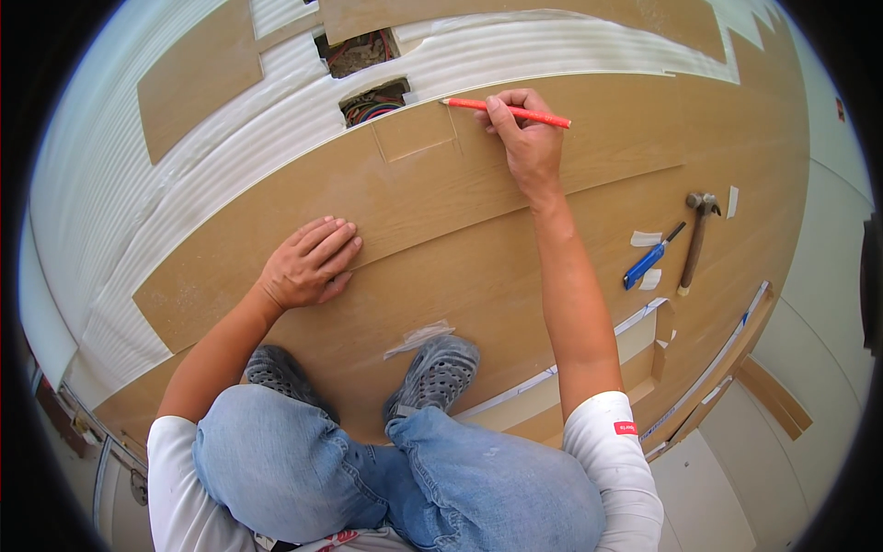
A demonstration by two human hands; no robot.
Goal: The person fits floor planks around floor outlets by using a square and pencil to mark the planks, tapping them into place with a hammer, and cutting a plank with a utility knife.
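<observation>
My right hand grips a red pencil, its tip at the far edge of a wood-look plank. The tip is beside a rectangular outline on that plank, near an opening with coloured cables. My left hand lies flat with fingers extended on the plank's near edge, pressing on nothing else that I can see. Nothing is held in it. The plank rests along ribbed white foam underlay and overlaps the laid boards on my side.
A second opening sits farther off, near other loose planks. On the right lie a blue utility knife, a hammer and white paper scraps. A long recess crosses the boards near my right forearm. Clear tape lies by my shoe.
</observation>
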